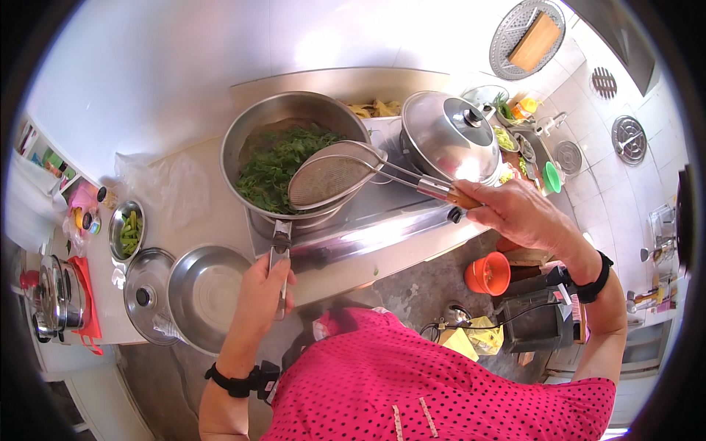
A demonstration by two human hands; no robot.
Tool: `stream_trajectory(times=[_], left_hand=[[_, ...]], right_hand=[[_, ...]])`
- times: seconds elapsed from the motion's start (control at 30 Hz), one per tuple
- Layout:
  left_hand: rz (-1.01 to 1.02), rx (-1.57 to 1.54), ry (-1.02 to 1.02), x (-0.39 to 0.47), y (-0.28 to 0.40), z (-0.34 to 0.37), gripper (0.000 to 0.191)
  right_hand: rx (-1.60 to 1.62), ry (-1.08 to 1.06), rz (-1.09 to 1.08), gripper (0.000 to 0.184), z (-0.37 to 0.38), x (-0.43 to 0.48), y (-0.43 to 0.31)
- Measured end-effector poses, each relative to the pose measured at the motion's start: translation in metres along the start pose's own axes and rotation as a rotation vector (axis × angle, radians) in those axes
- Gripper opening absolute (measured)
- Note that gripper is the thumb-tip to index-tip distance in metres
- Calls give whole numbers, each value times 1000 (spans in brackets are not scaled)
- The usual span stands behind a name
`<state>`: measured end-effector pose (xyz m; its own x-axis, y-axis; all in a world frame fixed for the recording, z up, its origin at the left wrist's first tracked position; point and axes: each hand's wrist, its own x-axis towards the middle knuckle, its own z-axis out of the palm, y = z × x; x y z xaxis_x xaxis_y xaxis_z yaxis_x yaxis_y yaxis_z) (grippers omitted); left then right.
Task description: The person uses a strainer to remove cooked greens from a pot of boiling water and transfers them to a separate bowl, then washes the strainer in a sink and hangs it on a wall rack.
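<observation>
My left hand (268,286) grips the metal handle of a deep steel pan (229,165) on the stove. Leafy greens (281,157) lie in liquid inside it. In my right hand (510,212) is the wooden handle of a wire-mesh strainer (333,179), whose bowl is tilted over the right side of the pan. The strainer's mesh looks empty. Right of the pan, a wok with a domed steel and glass lid (449,135) stands on the stove (353,220).
An empty steel basin (212,297), a pot lid (144,297) and a bowl of cut green vegetables (127,230) are on the left counter. Bowls and a green basin (551,177) lie near the sink at right. An orange bucket (487,273) stands below.
</observation>
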<state>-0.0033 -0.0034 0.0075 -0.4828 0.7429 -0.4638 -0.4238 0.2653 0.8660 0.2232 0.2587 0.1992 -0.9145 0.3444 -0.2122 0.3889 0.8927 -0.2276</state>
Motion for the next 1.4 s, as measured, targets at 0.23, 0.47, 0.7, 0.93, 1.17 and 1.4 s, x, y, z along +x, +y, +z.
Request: stream_trajectory(times=[0.23,0.47,0.7,0.93,1.17,1.4], left_hand=[[13,40,-21,1,-2,-1,18],[24,55,-22,0,0,1,20],[-11,79,24,-5,7,6,21],[-26,47,16,-5,0,3,18],[-35,-17,23,-7,4,6,18],[-40,-2,7,-5,6,6,19]], right_hand=[[-168,-80,60,22,45,39,-5],[-29,150,32,27,101,62,24],[89,266,-70,37,67,79,48],[-125,262,-97,25,67,163,73],[1029,-282,568,35,71,111,41],[2194,-592,614,38,110,83,20]])
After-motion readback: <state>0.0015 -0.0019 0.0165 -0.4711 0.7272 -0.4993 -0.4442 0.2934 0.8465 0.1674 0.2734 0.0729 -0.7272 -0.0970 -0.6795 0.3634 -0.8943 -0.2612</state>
